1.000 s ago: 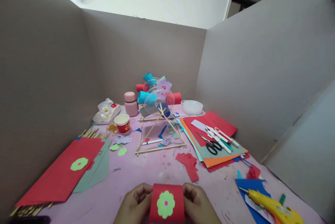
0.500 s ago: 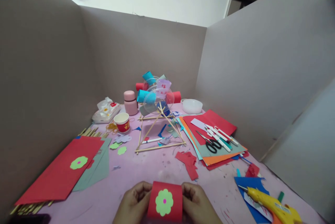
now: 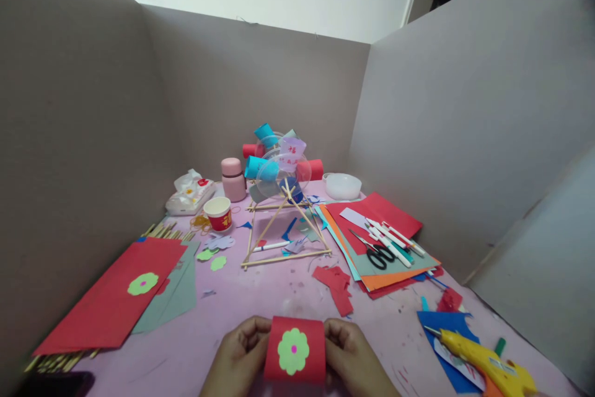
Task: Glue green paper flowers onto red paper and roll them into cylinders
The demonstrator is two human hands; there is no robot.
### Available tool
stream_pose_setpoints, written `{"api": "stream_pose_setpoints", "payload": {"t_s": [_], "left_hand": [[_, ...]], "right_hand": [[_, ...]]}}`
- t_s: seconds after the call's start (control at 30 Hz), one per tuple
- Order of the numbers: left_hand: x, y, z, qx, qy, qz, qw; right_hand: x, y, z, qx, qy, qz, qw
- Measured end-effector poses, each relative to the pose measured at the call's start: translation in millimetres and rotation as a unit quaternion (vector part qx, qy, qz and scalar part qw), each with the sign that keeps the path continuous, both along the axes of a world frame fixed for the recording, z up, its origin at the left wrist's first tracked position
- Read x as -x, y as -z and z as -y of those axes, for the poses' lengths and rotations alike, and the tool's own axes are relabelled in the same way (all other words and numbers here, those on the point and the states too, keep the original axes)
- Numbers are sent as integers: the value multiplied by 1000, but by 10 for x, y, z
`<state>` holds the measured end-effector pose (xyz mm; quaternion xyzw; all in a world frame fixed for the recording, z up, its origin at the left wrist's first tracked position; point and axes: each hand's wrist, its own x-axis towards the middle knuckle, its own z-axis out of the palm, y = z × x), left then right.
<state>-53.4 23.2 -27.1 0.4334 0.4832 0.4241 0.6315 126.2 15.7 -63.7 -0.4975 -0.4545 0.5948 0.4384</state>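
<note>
A curved piece of red paper (image 3: pixel 274 365) is held close to me at the table's front, a green paper flower (image 3: pixel 293 351) with a pink centre on its face. My left hand (image 3: pixel 246 347) pinches its left edge, and my right hand (image 3: pixel 346 347) grips the right edge. Both sets of fingers are partly hidden behind the paper. Beyond them stands a model wheel on a frame of wooden sticks (image 3: pixel 288 259), with clear plastic discs (image 3: pixel 267 183) and coloured paper tubes (image 3: pixel 261 168) around it.
Left lie red paper sheets (image 3: pixel 111 304) over wooden sticks, with a paper cup (image 3: pixel 218 214) and pink flask (image 3: pixel 233 180) behind. Right are stacked papers (image 3: pixel 372 282), black-handled scissors (image 3: pixel 381 257), white pens (image 3: pixel 390 246) and a yellow glue gun (image 3: pixel 483 363). Red scraps (image 3: pixel 335 288) lie mid-table.
The view has shifted slightly, so things sit a little further right and higher. Both hands keep the same hold on the red paper.
</note>
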Motion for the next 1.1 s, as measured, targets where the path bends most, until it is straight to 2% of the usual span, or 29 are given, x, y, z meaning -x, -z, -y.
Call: {"api": "stream_pose_setpoints", "payload": {"t_s": [0.2, 0.47, 0.77, 1.1], "left_hand": [[9, 19, -4, -4, 4, -17, 1000], [13, 23, -1, -13, 10, -14, 1000], [19, 22, -14, -17, 23, -2, 1000], [12, 12, -8, -25, 13, 15, 999]], "right_hand": [[0, -37, 26, 1, -4, 3, 1000], [5, 60, 7, -8, 5, 18, 1000], [-1, -52, 35, -1, -3, 4, 1000], [47, 47, -12, 23, 25, -30, 999]]}}
